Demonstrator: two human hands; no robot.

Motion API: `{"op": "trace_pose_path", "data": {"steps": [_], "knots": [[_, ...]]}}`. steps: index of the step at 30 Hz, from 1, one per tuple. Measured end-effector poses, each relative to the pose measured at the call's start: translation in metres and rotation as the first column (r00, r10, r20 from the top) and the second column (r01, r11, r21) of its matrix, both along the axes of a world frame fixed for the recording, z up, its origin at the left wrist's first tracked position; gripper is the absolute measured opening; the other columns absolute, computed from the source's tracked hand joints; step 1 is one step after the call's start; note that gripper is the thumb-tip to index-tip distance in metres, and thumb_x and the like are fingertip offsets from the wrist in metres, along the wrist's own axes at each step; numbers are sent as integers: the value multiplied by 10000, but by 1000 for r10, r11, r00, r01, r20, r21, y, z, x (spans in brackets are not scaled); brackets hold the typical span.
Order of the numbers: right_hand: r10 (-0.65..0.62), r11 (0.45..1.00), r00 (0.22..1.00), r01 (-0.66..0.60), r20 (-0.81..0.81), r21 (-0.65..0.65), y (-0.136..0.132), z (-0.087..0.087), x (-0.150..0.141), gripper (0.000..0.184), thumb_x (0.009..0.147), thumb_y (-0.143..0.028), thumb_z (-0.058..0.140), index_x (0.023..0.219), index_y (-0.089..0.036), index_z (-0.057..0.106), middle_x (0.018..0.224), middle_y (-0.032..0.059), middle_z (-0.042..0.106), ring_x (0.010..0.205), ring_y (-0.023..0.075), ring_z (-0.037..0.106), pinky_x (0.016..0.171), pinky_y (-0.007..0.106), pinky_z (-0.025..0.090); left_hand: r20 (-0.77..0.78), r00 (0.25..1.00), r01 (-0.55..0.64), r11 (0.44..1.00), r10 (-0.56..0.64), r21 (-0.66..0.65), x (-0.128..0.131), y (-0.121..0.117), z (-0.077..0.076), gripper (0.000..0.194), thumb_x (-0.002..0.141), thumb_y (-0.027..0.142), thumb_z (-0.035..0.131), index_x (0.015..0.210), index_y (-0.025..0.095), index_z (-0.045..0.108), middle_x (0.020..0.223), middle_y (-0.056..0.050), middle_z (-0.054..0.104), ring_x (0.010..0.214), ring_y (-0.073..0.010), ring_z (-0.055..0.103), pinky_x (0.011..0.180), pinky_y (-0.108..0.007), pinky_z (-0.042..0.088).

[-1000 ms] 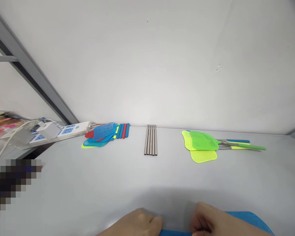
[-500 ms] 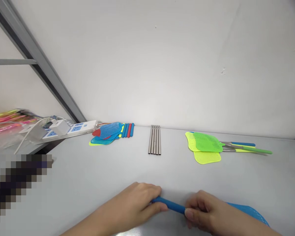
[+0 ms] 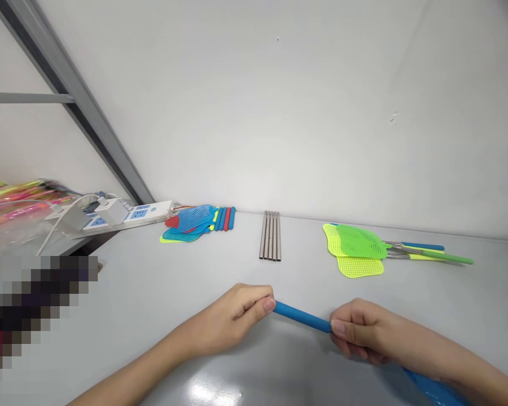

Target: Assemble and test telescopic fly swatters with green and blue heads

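Note:
A blue fly swatter handle (image 3: 302,317) slants between my two hands above the grey table (image 3: 152,316). My left hand (image 3: 232,318) is closed around its left end. At its right end my right hand (image 3: 368,330) pinches with thumb and fingers, covering the joint between handle and shaft. Below my right forearm shows part of a blue mesh swatter head (image 3: 434,390). Farther back, several silver metal tubes (image 3: 270,237) lie side by side. To their left are loose blue and red handles (image 3: 226,219) beside stacked blue, red and yellow swatter heads (image 3: 195,220).
Whole swatters with green and yellow heads (image 3: 362,242) lie in a pile at the right. A white power strip (image 3: 152,211) with plugs and cables runs along the left, near bagged colourful items (image 3: 21,200). A wall (image 3: 279,113) closes off the back.
Both hands have risen from the table's near edge with the blue handle, bringing it fully into view. The blue swatter head has shifted lower behind my right forearm. The view has turned slightly left.

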State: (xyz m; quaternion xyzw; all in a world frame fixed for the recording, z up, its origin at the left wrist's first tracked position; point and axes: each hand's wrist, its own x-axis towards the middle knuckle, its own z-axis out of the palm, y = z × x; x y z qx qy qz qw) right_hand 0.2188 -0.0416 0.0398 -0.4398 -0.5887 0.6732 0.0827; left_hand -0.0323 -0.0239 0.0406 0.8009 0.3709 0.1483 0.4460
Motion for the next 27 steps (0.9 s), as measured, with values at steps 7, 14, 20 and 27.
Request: {"op": "trace_pose_path", "data": {"steps": [7, 14, 20, 27], "knots": [[71, 997, 997, -71, 39, 2, 4, -3, 3, 377, 836, -464, 424, 654, -142, 497, 506, -64, 333, 416, 49, 243, 394, 181, 187, -127, 991, 47, 999, -50, -25, 1, -2, -2, 346, 928, 395, 214, 661, 190, 294, 607, 44, 290, 569, -102, 321, 518, -218, 266], [62, 996, 966, -76, 250, 46, -8, -17, 5, 273, 856, -360, 404, 722, -157, 528, 631, -23, 437, 551, 83, 356, 489, 181, 282, -378, 923, 159, 963, -67, 219, 6, -20, -18, 192, 917, 279, 290, 748, 201, 340, 683, 26, 482, 555, -120, 432, 495, -240, 268], [-35, 999, 940, 20, 340, 47, -28, -19, -6, 236, 840, -322, 401, 732, -163, 538, 624, -18, 457, 553, 94, 383, 508, 199, 294, -374, 924, 182, 952, -79, 248, 6, -25, -25, 109, 877, 180, 327, 771, 206, 339, 683, 22, 502, 557, -124, 474, 480, -226, 299], [-51, 982, 945, 106, 324, -155, -34, -11, -21, 201, 813, -213, 402, 625, -163, 449, 500, -60, 344, 377, 40, 254, 365, 173, 167, -366, 923, 233, 929, -118, 287, 3, -25, -30, 112, 837, 115, 333, 785, 211, 310, 719, 12, 517, 589, -128, 481, 526, -223, 341]]}}
